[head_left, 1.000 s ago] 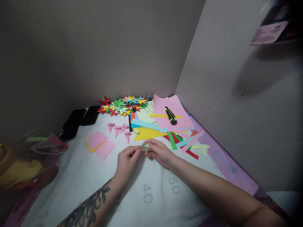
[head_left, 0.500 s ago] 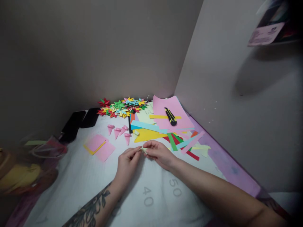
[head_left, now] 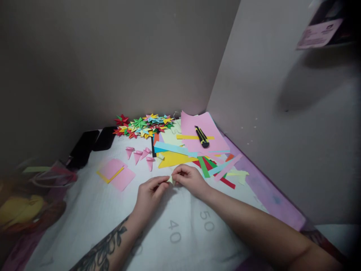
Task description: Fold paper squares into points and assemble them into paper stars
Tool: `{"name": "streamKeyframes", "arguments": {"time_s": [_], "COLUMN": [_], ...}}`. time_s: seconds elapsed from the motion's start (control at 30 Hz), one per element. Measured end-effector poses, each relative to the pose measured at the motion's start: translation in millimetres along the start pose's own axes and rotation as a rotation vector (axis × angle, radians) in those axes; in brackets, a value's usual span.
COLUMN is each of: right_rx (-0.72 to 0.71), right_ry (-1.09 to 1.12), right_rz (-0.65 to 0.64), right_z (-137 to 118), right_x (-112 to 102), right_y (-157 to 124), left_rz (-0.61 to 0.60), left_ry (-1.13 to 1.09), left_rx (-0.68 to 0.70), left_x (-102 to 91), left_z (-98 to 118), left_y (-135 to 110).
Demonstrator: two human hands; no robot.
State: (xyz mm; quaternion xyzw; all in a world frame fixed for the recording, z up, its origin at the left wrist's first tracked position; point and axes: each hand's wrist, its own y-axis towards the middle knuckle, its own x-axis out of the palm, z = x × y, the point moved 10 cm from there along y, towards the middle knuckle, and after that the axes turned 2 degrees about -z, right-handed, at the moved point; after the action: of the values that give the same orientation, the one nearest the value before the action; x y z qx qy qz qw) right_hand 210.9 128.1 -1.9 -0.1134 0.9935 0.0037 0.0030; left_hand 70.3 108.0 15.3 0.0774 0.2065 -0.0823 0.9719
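Observation:
Between the fingertips of both hands is a small piece of folded pale green paper (head_left: 170, 180), partly covered by the fingers. My left hand (head_left: 150, 192) pinches it from the left, and my right hand (head_left: 189, 180) pinches it from the right. Just beyond them lie several folded pink paper pieces (head_left: 137, 156) and one pale green folded piece (head_left: 161, 157), which rests on a yellow sheet (head_left: 175, 159). Pink paper squares (head_left: 124, 178) with a yellow one lie to the left of my left hand.
Folded paper stars (head_left: 139, 123) in many colours are heaped at the back. A box cutter (head_left: 202, 136) rests on pink sheets (head_left: 191, 120). Coloured strips (head_left: 222, 165) lie to the right. Two black phone-like objects (head_left: 104, 138) are at the back left, near walls.
The pale green paper has turned a little between my fingers, and my right fingers have shifted their pinch on it. The whole view has moved slightly.

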Motion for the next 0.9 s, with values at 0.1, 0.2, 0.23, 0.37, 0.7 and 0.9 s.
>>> {"name": "streamKeyframes", "arguments": {"time_s": [0.1,0.2,0.23,0.37,0.7,0.9], "right_rx": [-0.101,-0.165,-0.168,-0.187,-0.339,-0.424], "right_ry": [-0.13,-0.217,-0.222,-0.211,-0.306,-0.423], "right_rz": [-0.004,-0.023,-0.033,-0.064,-0.104,-0.119], "right_z": [-11.5,-20.8,-22.0,-24.2,-34.4,-43.8], "right_x": [-0.3,2.1,3.0,4.5,4.8,9.9], "right_y": [-1.8,-4.4,-5.0,-5.9,-8.3,-14.1], "left_rz": [0.005,0.005,0.005,0.0,-0.023,-0.039], "left_ry": [-0.016,-0.027,-0.027,-0.021,-0.029,-0.051], "left_rx": [-0.009,0.019,0.031,0.056,0.066,0.044], "left_x": [-0.7,-0.8,-1.0,-1.5,1.9,5.4], "left_z": [-0.2,4.7,6.8,12.8,11.0,6.1], "left_y": [1.4,2.5,2.6,1.6,1.1,0.9]}}
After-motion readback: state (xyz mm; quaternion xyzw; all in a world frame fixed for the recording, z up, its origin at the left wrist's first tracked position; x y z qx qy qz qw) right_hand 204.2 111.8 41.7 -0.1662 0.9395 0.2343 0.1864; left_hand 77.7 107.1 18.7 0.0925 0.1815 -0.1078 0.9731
